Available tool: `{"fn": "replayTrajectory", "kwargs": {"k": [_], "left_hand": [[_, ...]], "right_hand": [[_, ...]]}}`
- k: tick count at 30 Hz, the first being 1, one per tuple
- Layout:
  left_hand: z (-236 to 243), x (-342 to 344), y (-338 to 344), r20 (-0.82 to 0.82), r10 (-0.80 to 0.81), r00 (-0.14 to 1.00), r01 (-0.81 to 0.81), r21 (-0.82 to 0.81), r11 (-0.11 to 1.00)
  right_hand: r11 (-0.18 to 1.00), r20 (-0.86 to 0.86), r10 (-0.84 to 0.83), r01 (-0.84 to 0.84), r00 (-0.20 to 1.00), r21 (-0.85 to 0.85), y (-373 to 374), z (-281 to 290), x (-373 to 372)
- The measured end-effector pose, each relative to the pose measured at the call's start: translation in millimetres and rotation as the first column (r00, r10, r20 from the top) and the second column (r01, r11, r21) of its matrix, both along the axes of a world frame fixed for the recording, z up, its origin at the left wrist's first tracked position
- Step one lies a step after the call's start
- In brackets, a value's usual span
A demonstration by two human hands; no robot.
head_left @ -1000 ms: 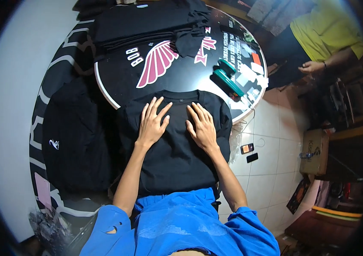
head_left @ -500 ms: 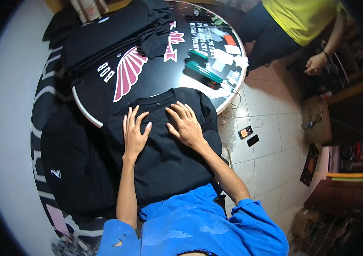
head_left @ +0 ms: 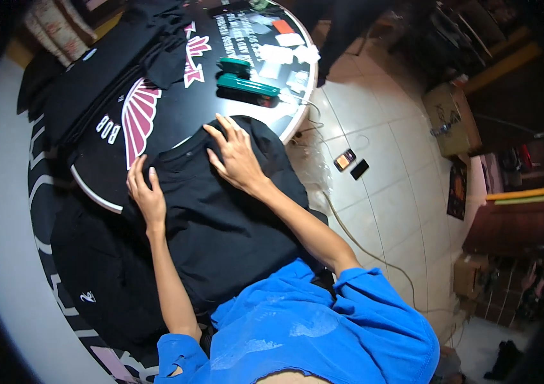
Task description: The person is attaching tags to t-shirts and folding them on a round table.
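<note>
A black crew-neck shirt (head_left: pixel 227 237) is spread before me, its collar toward the round printed table (head_left: pixel 93 179). My left hand (head_left: pixel 147 195) rests at the shirt's upper left, beside the collar, fingers apart and slightly curved. My right hand (head_left: pixel 233 153) lies at the upper right of the collar, fingers spread and bent over the fabric. Neither hand visibly has anything gathered in it. A teal handled tool (head_left: pixel 249 83) with a cord lies on the table beyond my right hand.
Folded black garments (head_left: pixel 112 51) are stacked at back left; more dark fabric (head_left: pixel 96 262) lies left of me. Paper scraps (head_left: pixel 278 54) sit on the table. Two phones (head_left: pixel 360 169) and cords lie on the tiled floor. A person's dark-trousered legs (head_left: pixel 333 32) show behind the table. Boxes (head_left: pixel 448 118) stand right.
My view has shifted and turned. Both hands have moved outward to the shirt's upper edges beside the collar. The person in yellow is now mostly out of view, only legs showing.
</note>
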State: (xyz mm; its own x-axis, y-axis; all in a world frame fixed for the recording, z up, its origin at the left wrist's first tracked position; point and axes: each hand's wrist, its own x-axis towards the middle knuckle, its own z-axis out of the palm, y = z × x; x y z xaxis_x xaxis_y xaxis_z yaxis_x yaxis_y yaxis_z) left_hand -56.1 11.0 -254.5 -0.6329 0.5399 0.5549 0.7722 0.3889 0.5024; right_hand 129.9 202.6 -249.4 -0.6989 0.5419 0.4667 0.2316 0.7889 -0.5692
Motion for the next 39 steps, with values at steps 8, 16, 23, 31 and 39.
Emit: {"fn": "replayTrajectory", "kwargs": {"k": [8, 16, 23, 31, 39], "left_hand": [[-28.0, -6.3, 1.6, 0.080, 0.124, 0.989, -0.108, -0.179, 0.978], [-16.7, -1.9, -13.4, -0.103, 0.137, 0.985, -0.132, 0.055, 0.990], [53.4, 27.8, -62.8, 0.117, -0.142, 0.983, 0.142, 0.006, 0.990], [106.2, 29.0, -64.9, 0.285, -0.133, 0.949, 0.142, -0.010, 0.990], [26.7, 4.2, -21.8, 0.131, -0.090, 0.987, 0.105, -0.114, 0.988]], "right_hand": [[0.989, 0.094, -0.108, 0.117, 0.990, -0.095, 3.8, -11.8, -1.7], [0.979, -0.035, -0.195, 0.197, 0.980, 0.059, 3.2, -12.0, -5.2], [0.993, -0.018, 0.049, -0.047, 0.999, 0.112, 10.1, 39.9, 64.9], [0.989, -0.017, 0.125, -0.126, 0.992, -0.076, 29.0, 96.0, 58.5], [0.989, 0.005, 0.078, -0.078, 0.997, 0.129, 23.0, 16.8, 1.9]]}}
